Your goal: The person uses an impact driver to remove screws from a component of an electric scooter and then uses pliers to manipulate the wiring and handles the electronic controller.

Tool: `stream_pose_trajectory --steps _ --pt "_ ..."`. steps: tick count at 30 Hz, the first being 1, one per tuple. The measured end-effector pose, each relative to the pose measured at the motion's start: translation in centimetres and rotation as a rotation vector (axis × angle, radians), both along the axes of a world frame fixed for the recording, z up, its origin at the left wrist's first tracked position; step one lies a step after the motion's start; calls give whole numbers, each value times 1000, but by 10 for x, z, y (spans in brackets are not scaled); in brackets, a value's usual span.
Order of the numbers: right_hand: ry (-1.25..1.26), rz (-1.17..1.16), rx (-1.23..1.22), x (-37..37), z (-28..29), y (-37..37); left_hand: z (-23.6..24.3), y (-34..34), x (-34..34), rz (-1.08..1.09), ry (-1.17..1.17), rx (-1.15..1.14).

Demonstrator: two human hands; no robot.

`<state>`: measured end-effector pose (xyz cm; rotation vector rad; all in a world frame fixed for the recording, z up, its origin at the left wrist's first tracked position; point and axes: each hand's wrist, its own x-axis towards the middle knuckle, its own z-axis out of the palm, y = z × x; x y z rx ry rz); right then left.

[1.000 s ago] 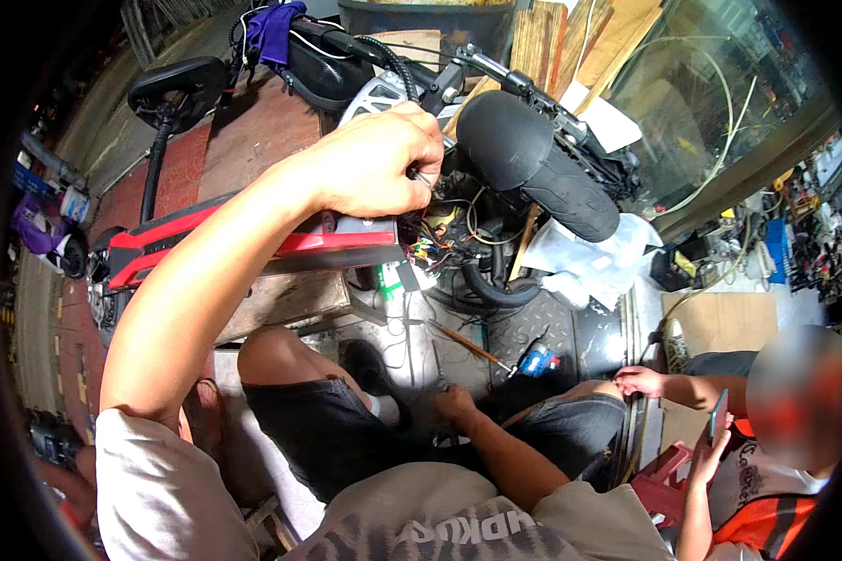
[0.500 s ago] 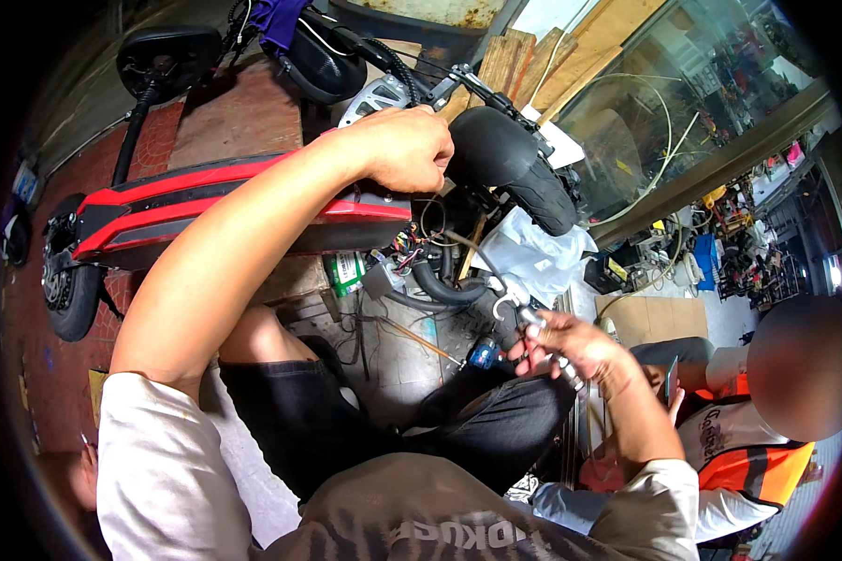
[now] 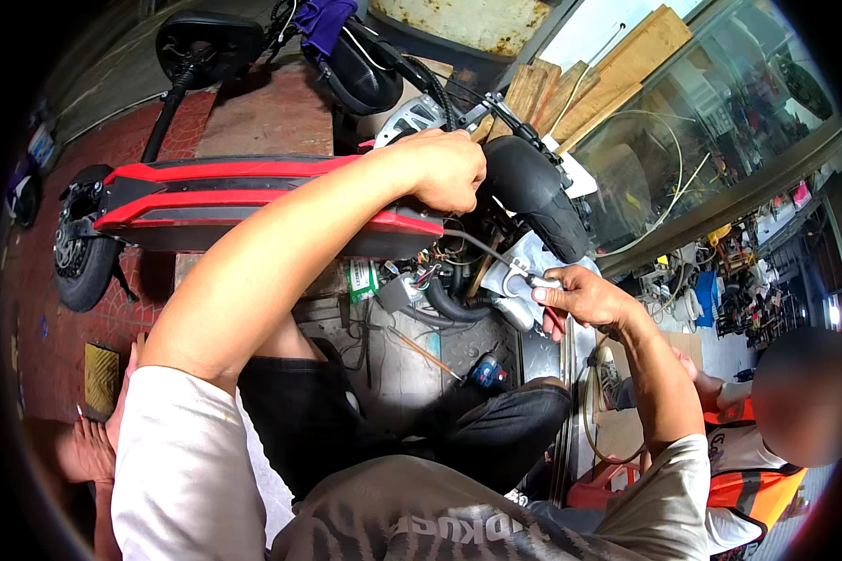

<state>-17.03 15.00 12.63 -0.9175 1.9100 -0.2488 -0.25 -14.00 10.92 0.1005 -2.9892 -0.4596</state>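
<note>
The left hand (image 3: pixel 451 175) was curled into a loose fist over the right end of the red-and-black scooter deck (image 3: pixel 234 206), which lay across the left and centre of the frame; what its fingers had hold of, if anything, could not be told. The right hand (image 3: pixel 585 297), right of centre, was wrapped around a silver tool (image 3: pixel 531 279) with a hook and a long thin nozzle. That nozzle slanted up and left, its tip near the deck's right end.

A wheel (image 3: pixel 84 248) stood at the deck's left end. Above and right of the fists, a black fender (image 3: pixel 526 173) covered part of a thick tyre (image 3: pixel 561 224). Loose wires (image 3: pixel 428 274) showed below the deck's right end, beside a green-and-white package (image 3: pixel 362 280). A clear plastic bag (image 3: pixel 536 251) lay behind the tool, and a blue power tool (image 3: pixel 486 372) rested on the floor at lower centre. Wooden boards (image 3: pixel 617 70) leaned at upper right. A person in an orange vest (image 3: pixel 767 491) sat at lower right.
</note>
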Motion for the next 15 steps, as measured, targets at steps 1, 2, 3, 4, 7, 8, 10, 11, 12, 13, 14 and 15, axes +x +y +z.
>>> stream_pose_trajectory --steps 1,2,3,4,7,8,10,11,12,13,14,15 --pt "-25 27 -11 2 -1 -1 0 1 0 1 -2 4" --pt "-37 85 -27 6 -3 -6 0 1 0 1 -4 8" --pt "-34 111 -29 10 -6 -12 -1 0 -1 3 -20 23" --pt "-34 138 -31 14 -9 -18 -1 -2 0 9 -16 19" --pt "-66 177 -79 13 -17 -34 -3 -3 0 12 -2 6" --pt "-97 168 -105 12 -18 -36 -2 -2 -1 1 -1 12" --pt "-60 220 -137 4 -26 -40 -1 0 -2 -17 0 22" --pt "-41 246 -153 2 -28 -42 -1 0 -2 -15 -4 22" --pt "3 265 -162 -1 -28 -41 0 1 -2 -14 -9 21" --pt "49 287 -169 1 -23 -42 -1 0 -1 -9 -13 22" --pt "94 308 -177 3 -17 -43 -2 -1 -1 -8 -10 21" --pt "134 328 -173 5 -13 -43 -4 -3 -1 -6 -7 20"
